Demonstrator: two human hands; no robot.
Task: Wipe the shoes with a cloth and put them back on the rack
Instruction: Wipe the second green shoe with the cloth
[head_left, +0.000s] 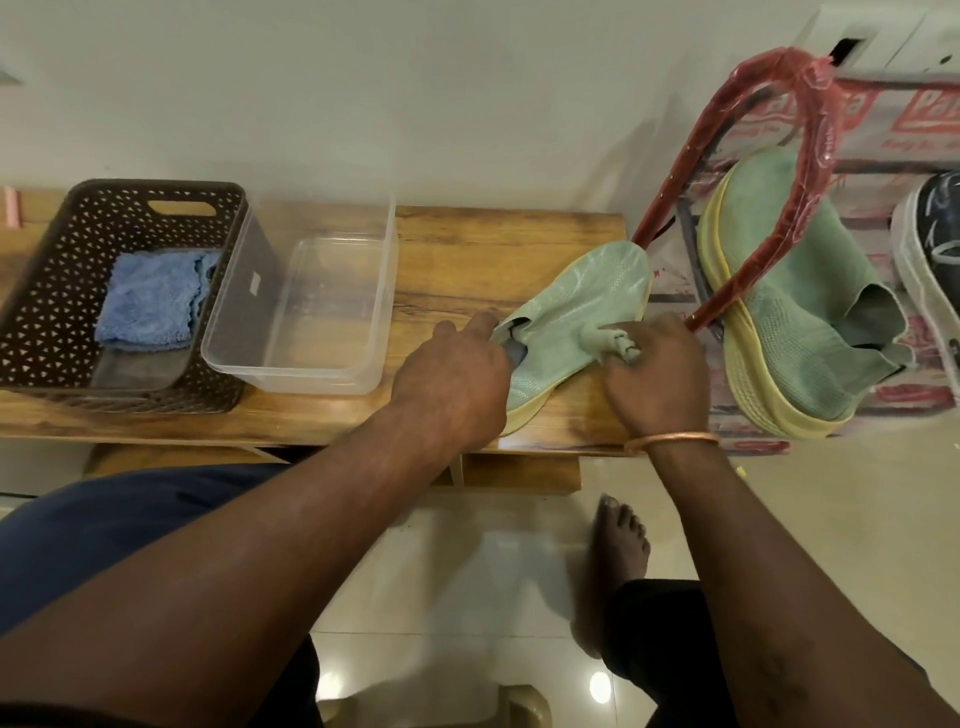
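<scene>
Both your hands are on the green shoe (576, 306), which lies at the right end of the desk (457, 249). Your left hand (452, 374) holds its heel end, forefinger stretched along the collar, the other fingers curled. Your right hand (657, 379) has its fingers (621, 371) closed tight round a bunched green cloth (615, 340) pressed against the upper. The second shoe (789, 322) leans on the rack (810, 119) just to the right.
</scene>
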